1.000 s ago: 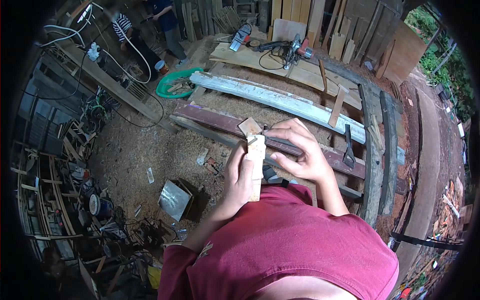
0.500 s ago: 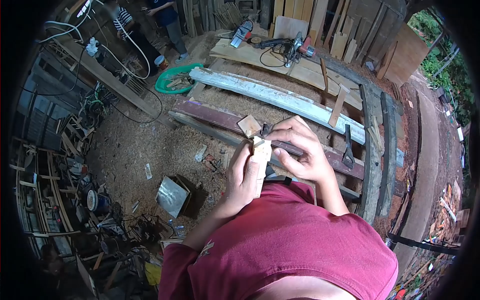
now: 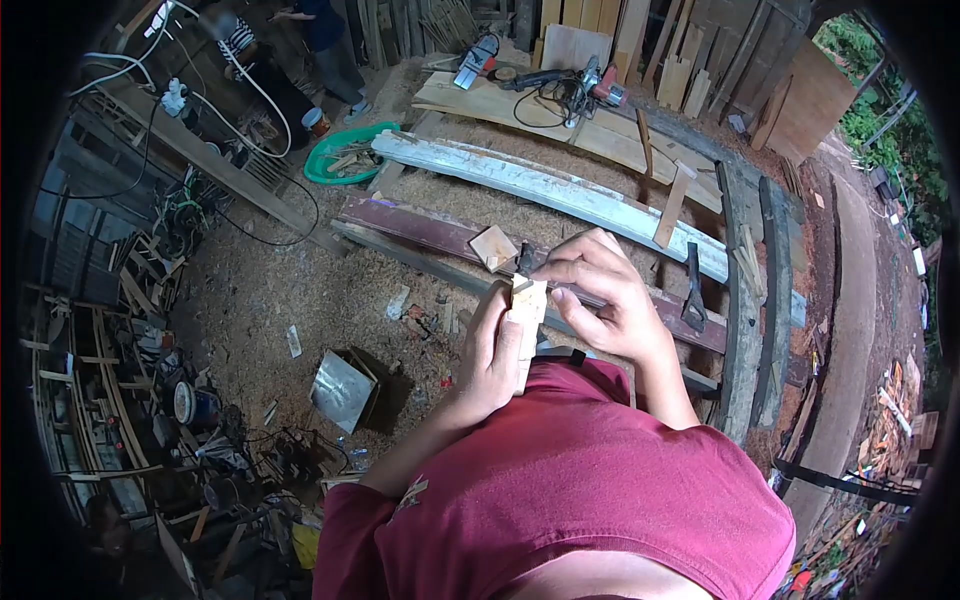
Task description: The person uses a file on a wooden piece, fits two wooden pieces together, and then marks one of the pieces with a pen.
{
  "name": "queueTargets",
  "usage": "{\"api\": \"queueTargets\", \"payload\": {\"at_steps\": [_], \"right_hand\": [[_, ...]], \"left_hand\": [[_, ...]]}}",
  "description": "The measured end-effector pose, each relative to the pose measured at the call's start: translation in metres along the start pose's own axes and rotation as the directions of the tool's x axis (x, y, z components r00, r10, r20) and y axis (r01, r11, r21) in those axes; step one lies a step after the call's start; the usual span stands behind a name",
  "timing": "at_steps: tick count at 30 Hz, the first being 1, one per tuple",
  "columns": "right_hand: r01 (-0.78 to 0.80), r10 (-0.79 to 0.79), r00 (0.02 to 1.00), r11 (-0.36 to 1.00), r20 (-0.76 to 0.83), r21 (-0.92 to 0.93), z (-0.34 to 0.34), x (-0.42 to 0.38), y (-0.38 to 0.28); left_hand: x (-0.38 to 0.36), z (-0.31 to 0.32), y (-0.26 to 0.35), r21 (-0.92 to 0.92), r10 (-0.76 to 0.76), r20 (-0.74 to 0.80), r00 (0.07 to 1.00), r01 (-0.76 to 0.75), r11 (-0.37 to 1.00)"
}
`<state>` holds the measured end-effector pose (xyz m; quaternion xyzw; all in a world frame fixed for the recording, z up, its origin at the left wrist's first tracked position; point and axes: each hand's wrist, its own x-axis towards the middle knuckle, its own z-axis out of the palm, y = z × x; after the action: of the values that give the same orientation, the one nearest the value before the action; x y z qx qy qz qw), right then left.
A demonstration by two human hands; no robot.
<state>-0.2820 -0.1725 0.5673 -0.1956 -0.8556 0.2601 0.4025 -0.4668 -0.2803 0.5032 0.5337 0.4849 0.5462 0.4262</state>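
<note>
My left hand [image 3: 488, 362] is wrapped around a pale piece of wood [image 3: 527, 335], held upright in front of my shirt. My right hand [image 3: 608, 300] is at the upper end of this wood, with thumb and forefinger pinched together. What sits in that pinch is too small to make out. Just beyond the wood, a square wooden block [image 3: 493, 248] rests on the maroon beam [image 3: 420, 222]. A small dark object [image 3: 526, 258] stands beside that block, partly hidden by the wood and my fingers.
A dark tool [image 3: 693, 300] lies on the beams at right. Behind the white beam [image 3: 560, 190], power tools [image 3: 590, 90] and a corded machine [image 3: 476, 62] sit on planks. A green basin [image 3: 345, 155] holds wood scraps. Two people [image 3: 335, 55] stand at the back left.
The whole view has shifted slightly, and the surroundings sit a little further left. Both hands keep nearly the same hold at the piece of wood.
</note>
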Motion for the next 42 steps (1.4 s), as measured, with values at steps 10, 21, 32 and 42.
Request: {"api": "queueTargets", "payload": {"at_steps": [10, 21, 32, 42], "right_hand": [[-0.025, 0.026, 1.0, 0.998, 0.012, -0.06, -0.007, -0.004, 0.01], [-0.052, 0.052, 0.999, 0.998, -0.004, 0.036, -0.013, -0.002, 0.014], [-0.027, 0.027, 1.0, 1.0, -0.01, -0.016, -0.008, 0.001, 0.019], [-0.039, 0.037, 0.999, 0.998, -0.028, -0.053, -0.007, -0.001, 0.019]], "left_hand": [[0.006, 0.006, -0.014, 0.0, -0.036, 0.022, 0.999, 0.036, 0.999], [0.021, 0.005, -0.008, -0.076, -0.057, 0.037, 0.998, 0.059, 0.995], [0.027, 0.009, -0.008, -0.051, -0.011, 0.003, 1.0, 0.012, 0.999], [0.025, 0.009, -0.018, -0.043, -0.044, 0.011, 0.999, 0.044, 0.998]]}}
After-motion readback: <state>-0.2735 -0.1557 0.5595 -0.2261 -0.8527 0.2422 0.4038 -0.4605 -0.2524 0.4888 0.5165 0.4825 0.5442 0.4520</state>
